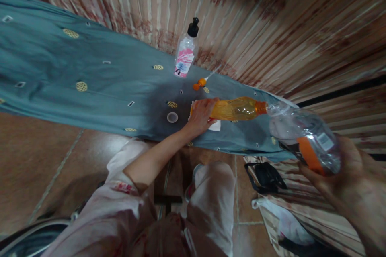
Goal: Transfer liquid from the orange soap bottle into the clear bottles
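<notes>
My left hand (pixel 201 115) grips the base of an orange plastic bottle (pixel 238 109) lying tilted sideways over the blue-grey cloth (pixel 90 76). My right hand (pixel 346 184) holds a clear plastic bottle (pixel 304 138) with an orange label, tipped so that its open mouth meets the mouth of the orange bottle. A white bottle cap (pixel 172 117) lies on the cloth just left of my left hand. A white paper or cloth piece (pixel 215 126) sits under the left hand.
A pump bottle with a pink label (pixel 186 50) stands at the cloth's far edge by the striped curtain (pixel 271 20). Small orange caps (pixel 199 84) lie near it. A black bag strap (pixel 264 176) and white bag (pixel 280 221) lie on the tiled floor (pixel 39 156).
</notes>
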Demonstrator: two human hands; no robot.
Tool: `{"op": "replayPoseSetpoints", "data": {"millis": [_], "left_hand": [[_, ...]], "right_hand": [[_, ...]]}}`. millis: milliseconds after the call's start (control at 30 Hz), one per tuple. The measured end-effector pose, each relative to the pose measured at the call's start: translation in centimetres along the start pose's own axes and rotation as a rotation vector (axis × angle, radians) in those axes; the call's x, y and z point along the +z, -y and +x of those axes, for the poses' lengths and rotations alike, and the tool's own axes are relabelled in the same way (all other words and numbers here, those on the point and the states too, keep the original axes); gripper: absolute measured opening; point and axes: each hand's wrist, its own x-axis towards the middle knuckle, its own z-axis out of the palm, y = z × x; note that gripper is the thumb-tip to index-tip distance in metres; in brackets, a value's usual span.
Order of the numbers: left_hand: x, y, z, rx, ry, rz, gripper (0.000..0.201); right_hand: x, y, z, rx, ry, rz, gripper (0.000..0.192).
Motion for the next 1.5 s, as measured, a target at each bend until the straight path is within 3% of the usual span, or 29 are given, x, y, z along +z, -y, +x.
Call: {"op": "replayPoseSetpoints", "data": {"millis": [833, 1167, 1333, 1500], "left_hand": [[-0.3, -0.3, -0.1, -0.020, 0.007, -0.002, 0.069], [-0.3, -0.3, 0.0, -0.022, 0.020, 0.012, 0.070], [-0.1, -0.2, 0.1, -0.028, 0.002, 0.006, 0.070], [-0.1, 0.3, 0.1, -0.019, -0.013, -0.010, 0.070]], "right_hand": [[0.5, -0.5, -0.5, 0.060, 0.074, 0.027, 0.073], [0.0, -0.2, -0.1, 0.029, 0.026, 0.032, 0.074], [0.8, 0.2, -0.4, 0.088, 0.055, 0.064, 0.074], [2.5, 2.0, -0.9, 0.276, 0.074, 0.198, 0.079]]}}
